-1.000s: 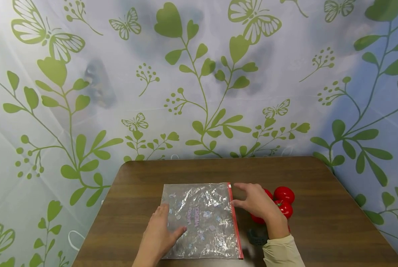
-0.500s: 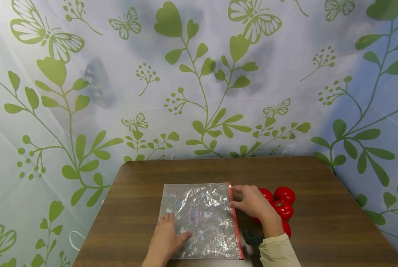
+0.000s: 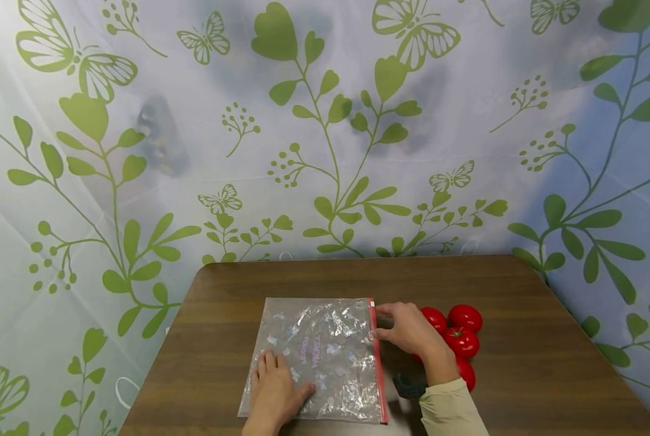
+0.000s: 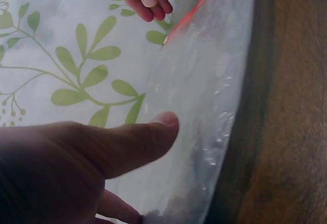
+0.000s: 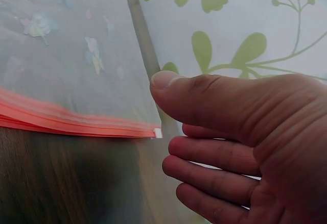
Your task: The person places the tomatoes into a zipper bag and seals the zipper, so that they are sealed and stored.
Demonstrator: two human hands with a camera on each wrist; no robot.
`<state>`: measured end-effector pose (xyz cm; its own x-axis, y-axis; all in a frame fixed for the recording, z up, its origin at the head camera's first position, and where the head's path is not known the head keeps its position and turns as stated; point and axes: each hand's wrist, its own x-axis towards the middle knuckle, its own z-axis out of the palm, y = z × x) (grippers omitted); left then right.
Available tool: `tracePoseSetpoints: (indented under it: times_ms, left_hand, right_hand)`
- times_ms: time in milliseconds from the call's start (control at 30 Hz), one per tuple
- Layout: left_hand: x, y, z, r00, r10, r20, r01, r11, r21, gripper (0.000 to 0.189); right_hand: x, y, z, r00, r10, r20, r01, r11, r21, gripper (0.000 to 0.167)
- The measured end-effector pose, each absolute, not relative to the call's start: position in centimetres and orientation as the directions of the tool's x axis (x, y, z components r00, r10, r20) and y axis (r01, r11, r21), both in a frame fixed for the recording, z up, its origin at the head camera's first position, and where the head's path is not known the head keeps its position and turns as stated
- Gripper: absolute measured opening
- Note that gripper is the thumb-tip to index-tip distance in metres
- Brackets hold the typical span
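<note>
Bag [image 3: 325, 339] on table [image 3: 221, 315], under my left hand [image 3: 274, 390] | left: spread, lying on it | right hand [image 3: 409, 330]: fingers parted, pinching nothing, near slider [image 5: 158, 132] | I'd pin bag firmly, take slider squarely

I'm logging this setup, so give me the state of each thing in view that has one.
Clear bag: lying flat, no contents visible.
Red zip: slider at its far end; open or sealed, can't tell.
Left hand: over the bag, thumb spread.
Right hand: beside the zip, holding nothing.
Tomatoes: clustered, some partly hidden.
Dark item: partly hidden.
</note>
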<state>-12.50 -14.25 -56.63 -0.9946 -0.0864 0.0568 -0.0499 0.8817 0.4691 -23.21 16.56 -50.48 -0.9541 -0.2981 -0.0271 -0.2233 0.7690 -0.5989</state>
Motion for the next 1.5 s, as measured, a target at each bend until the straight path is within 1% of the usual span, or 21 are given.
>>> tracePoseSetpoints:
  times_ms: [100,200,300,367,433,533,600,700,833,1000,1133,1333,1500]
  left_hand:
    - [-12.1,-14.0,-54.9,-0.996,-0.094,-0.008,-0.087,0.894,0.44,0.112]
    - [-11.9,-13.9,-53.9,-0.993,-0.106,-0.045,-0.115,0.898,0.425,0.112]
    - [-12.0,-14.3,-54.7,-0.995,-0.101,-0.027,-0.103,0.896,0.431,0.113]
    - [-12.1,-14.7,-56.0,-0.996,-0.09,0.008,-0.076,0.885,0.46,0.112]
    - [-12.3,-15.2,-56.5,-0.997,-0.076,0.015,-0.059,0.873,0.485,0.112]
    - [-12.4,-15.7,-56.5,-0.998,-0.064,-0.003,-0.056,0.859,0.509,0.108]
    - [-12.4,-15.9,-55.8,-0.997,-0.059,-0.05,-0.076,0.86,0.505,0.107]
    - [-12.5,-16.4,-55.6,-0.995,-0.055,-0.077,-0.087,0.857,0.509,0.106]
    - [-12.8,-17.3,-57.0,-0.998,-0.041,-0.057,-0.065,0.848,0.527,0.102]
    - [-13.3,-18.2,-58.4,-1.0,-0.016,-0.027,-0.028,0.843,0.538,0.095]
    - [-13.3,-18.5,-58.3,-1.0,-0.016,-0.019,-0.024,0.819,0.574,0.091]
    - [-13.1,-18.5,-56.9,-0.999,-0.022,-0.048,-0.048,0.774,0.631,0.084]
    - [-13.1,-18.6,-56.8,-0.998,-0.028,-0.054,-0.056,0.785,0.617,0.081]
  right_hand:
    - [-23.3,16.5,-50.6,-0.955,-0.294,-0.042,-0.211,0.771,-0.602,0.051]
    - [-23.4,16.3,-50.7,-0.954,-0.299,-0.04,-0.217,0.772,-0.597,0.05]
    - [-23.6,16.2,-50.7,-0.954,-0.299,-0.033,-0.222,0.772,-0.595,0.047]
    - [-23.6,16.2,-50.7,-0.954,-0.299,-0.033,-0.222,0.773,-0.594,0.046]
    - [-23.7,16.2,-50.7,-0.955,-0.295,-0.04,-0.215,0.777,-0.592,0.045]
    - [-23.7,16.2,-50.9,-0.956,-0.288,-0.05,-0.206,0.785,-0.584,0.046]
    - [-23.7,16.2,-51.0,-0.957,-0.286,-0.052,-0.204,0.79,-0.578,0.047]
    - [-23.8,16.1,-51.3,-0.955,-0.292,-0.046,-0.214,0.789,-0.576,0.045]
    - [-23.8,15.9,-51.7,-0.95,-0.311,-0.028,-0.239,0.782,-0.576,0.042]
    - [-23.8,15.6,-51.9,-0.944,-0.329,-0.005,-0.272,0.79,-0.549,0.039]
    - [-23.8,15.5,-51.9,-0.942,-0.336,0.008,-0.29,0.801,-0.523,0.037]
    - [-23.6,15.2,-51.8,-0.941,-0.338,0.011,-0.296,0.808,-0.51,0.037]
    - [-23.3,14.9,-52.1,-0.934,-0.356,0.013,-0.314,0.807,-0.501,0.033]
